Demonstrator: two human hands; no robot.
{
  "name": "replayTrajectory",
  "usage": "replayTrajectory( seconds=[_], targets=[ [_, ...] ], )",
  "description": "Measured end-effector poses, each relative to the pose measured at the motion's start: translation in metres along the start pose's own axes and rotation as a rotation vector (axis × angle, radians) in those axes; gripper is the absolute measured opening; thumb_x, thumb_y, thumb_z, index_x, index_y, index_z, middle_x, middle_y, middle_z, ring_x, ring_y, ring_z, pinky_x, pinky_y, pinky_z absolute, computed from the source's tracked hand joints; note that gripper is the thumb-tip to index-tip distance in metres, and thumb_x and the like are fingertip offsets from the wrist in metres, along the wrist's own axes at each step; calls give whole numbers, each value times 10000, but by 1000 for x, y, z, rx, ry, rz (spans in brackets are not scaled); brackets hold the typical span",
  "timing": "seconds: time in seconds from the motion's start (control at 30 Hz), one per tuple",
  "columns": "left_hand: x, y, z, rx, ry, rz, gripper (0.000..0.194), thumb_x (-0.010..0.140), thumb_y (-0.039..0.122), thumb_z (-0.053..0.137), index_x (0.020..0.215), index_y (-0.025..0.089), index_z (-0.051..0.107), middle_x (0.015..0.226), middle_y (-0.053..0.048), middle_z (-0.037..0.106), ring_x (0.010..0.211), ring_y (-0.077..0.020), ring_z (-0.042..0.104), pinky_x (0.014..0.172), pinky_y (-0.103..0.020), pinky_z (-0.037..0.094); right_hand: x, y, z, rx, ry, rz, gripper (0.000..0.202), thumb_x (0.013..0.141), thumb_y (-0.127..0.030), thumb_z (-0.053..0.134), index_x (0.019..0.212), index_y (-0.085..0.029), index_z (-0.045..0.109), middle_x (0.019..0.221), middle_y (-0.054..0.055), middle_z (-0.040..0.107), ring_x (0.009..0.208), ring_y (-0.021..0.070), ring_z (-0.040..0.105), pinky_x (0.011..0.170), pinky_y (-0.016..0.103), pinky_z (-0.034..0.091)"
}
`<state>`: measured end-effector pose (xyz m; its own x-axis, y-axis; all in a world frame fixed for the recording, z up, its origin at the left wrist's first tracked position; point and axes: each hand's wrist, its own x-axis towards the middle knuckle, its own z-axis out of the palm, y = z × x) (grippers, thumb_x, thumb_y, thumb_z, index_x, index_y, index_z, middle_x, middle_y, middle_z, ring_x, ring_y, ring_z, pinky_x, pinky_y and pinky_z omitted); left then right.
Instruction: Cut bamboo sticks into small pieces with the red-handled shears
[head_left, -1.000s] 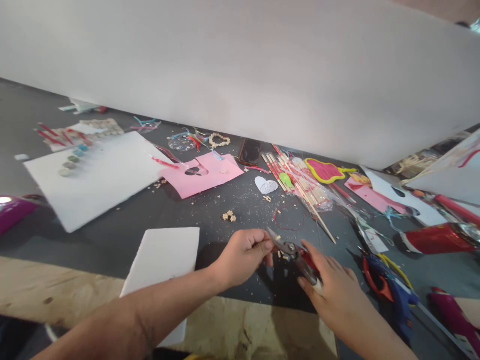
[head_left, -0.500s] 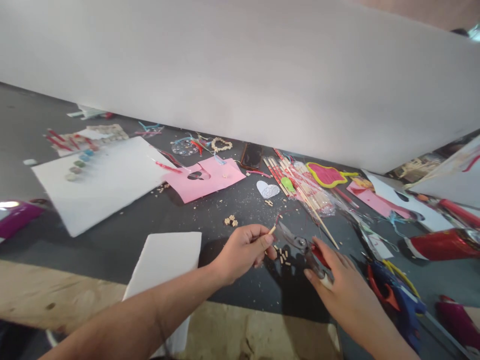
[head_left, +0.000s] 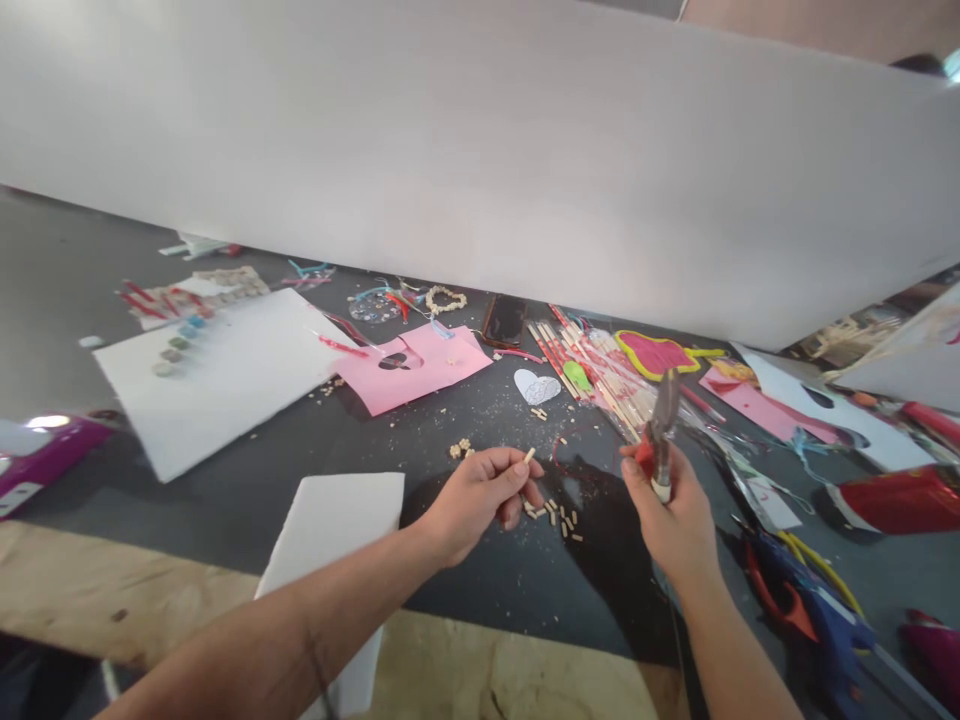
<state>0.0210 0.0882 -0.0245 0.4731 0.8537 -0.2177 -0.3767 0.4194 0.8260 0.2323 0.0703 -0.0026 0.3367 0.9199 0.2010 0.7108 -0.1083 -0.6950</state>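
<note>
My left hand (head_left: 480,500) pinches a short pale wooden stick piece (head_left: 529,455) between thumb and forefinger. Several small cut wooden pieces (head_left: 566,520) lie on the dark tabletop just right of it, and small flower-like clusters (head_left: 460,449) sit above its wrist. My right hand (head_left: 679,515) is wrapped round pliers with red on the handle (head_left: 663,415), their metal jaws pointing up and away from the stick piece. A white heart cutout with drawn lines (head_left: 537,386) lies beyond my hands.
White foam sheets (head_left: 217,385) (head_left: 337,500) lie at left and near front. Farther back are pink paper (head_left: 412,370), a phone (head_left: 505,321) and bagged patterned sticks (head_left: 600,365). At right are a red can (head_left: 900,500) and a blue tool (head_left: 814,600). A white panel (head_left: 450,150) stands behind.
The pliers have been raised and moved right with my right hand, away from the stick piece, and now point upward. My left hand has shifted slightly left, still pinching a stick piece.
</note>
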Motion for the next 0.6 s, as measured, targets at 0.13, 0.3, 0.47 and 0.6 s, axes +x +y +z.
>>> replayTrajectory(
  seconds=[0.13, 0.3, 0.47, 0.6],
  targets=[
    [2, 0, -2, -58, 68, 46, 248, 777, 347, 624, 877, 148, 515, 599, -4, 619, 384, -32, 364, 407, -168, 278, -1, 13, -1, -1, 34, 40, 370, 761, -484, 511, 975, -186, 561, 896, 68, 651, 769, 198, 591, 707, 297, 446],
    [2, -1, -3, -120, 38, 34, 213, 782, 326, 616, 796, 155, 488, 576, -13, 626, 360, -28, 350, 390, -162, 238, -2, 21, 0, -4, -33, 62, 403, 768, -519, 494, 924, -167, 609, 755, 53, 654, 648, 185, 574, 589, 273, 426],
    [1, 0, -3, -160, 27, 23, 170, 778, 283, 598, 751, 157, 486, 564, -18, 627, 357, -28, 346, 386, -158, 220, 0, 24, 5, 6, -83, 58, 451, 756, -527, 506, 977, -151, 620, 699, 39, 658, 593, 177, 565, 555, 263, 417],
    [2, 2, -4, -171, 36, 7, 133, 753, 243, 590, 743, 152, 494, 551, -21, 622, 354, -29, 342, 388, -161, 222, 0, 25, 4, 13, -88, 52, 463, 761, -522, 499, 1004, -146, 619, 764, 54, 678, 611, 174, 579, 577, 262, 431]
  ],
)
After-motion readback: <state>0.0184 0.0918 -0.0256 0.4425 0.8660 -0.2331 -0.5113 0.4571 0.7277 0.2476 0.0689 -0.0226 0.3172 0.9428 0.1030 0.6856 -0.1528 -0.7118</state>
